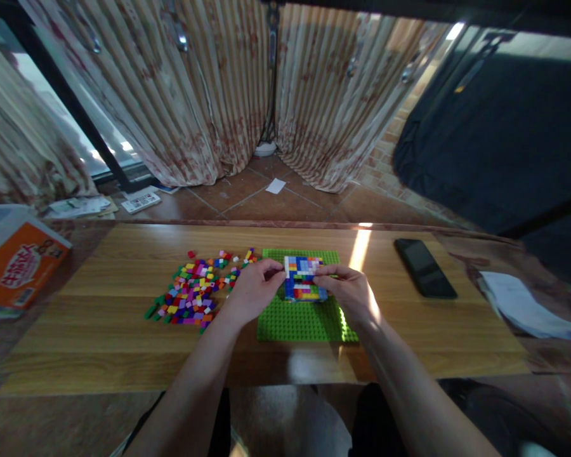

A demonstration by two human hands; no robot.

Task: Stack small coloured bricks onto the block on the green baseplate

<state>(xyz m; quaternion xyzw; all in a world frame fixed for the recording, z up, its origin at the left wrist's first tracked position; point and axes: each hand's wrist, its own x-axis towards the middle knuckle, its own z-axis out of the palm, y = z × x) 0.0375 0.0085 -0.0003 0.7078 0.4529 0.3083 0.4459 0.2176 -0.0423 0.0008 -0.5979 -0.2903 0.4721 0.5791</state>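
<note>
Multicoloured brick block [304,279] over green baseplate [297,322]
I observe left hand [255,287] and right hand [351,293] nearly closed, pinching its opposite sides.

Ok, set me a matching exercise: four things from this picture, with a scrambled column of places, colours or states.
1. Phone
2. Loose bricks
3. Baseplate
4. Right hand

A. Green, beneath the brick build
B. Touching the build
C. Mixed colours, left of the baseplate
D. Dark, lying right of the baseplate

Pairs: 1-D, 2-C, 3-A, 4-B
</note>
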